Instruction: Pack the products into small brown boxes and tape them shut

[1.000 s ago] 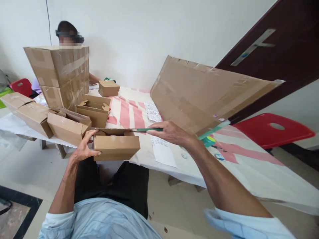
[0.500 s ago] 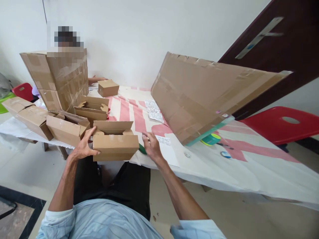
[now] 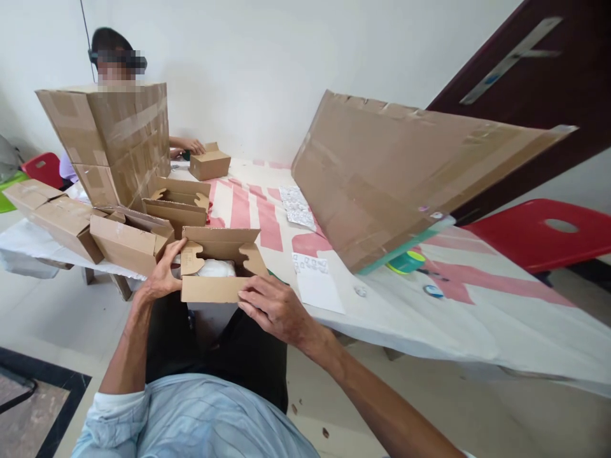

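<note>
An open cardboard box (image 3: 210, 290) sits at the table's near edge, its back flap upright and side tabs folded in. Inside it lies a white wrapped bundle (image 3: 217, 268). My left hand (image 3: 165, 273) grips the box's left side, thumb and fingers spread around the corner. My right hand (image 3: 277, 310) has its bent fingers on the front right corner of the same box. Part of a green object shows behind that hand, mostly hidden. A white sheet with grey stickers (image 3: 317, 286) lies to the right of my right hand.
More open cardboard boxes (image 3: 128, 238) stand on the left, below a tall stack of taped cartons (image 3: 128, 140). Across the table, a co-worker's hand touches a small box (image 3: 210, 165). A large cardboard panel (image 3: 382, 184) leans at right, near a green tape roll (image 3: 405, 262).
My right hand has come left and down onto the box's front corner. The front panel that rose over the opening is now lower, revealing the white bundle. The co-worker's hand has come into view.
</note>
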`<action>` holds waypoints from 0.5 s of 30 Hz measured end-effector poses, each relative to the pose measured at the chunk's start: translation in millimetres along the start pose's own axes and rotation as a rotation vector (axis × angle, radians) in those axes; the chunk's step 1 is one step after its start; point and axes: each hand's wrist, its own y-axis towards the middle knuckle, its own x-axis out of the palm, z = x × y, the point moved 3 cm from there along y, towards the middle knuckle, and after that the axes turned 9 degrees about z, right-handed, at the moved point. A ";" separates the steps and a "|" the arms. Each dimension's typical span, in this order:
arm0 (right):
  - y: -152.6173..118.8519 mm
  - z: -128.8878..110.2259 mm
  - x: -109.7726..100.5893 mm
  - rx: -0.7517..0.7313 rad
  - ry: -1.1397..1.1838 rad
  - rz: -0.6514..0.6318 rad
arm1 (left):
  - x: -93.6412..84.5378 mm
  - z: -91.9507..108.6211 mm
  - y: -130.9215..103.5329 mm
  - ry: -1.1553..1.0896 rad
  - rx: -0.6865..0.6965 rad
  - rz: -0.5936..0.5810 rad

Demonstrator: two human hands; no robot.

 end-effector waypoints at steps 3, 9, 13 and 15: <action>-1.4 1.6 4.4 0.075 0.039 -0.005 | 0.6 0.1 -0.5 0.007 0.004 -0.010; 43.1 23.1 12.7 0.226 0.002 -0.199 | 1.1 0.4 -2.1 0.001 0.008 0.001; 77.0 39.7 25.1 0.286 -0.161 -0.496 | 0.9 0.3 -2.8 0.011 0.024 0.003; 89.5 43.2 32.2 0.275 -0.238 -0.633 | 0.8 -0.2 -3.3 0.009 0.027 0.005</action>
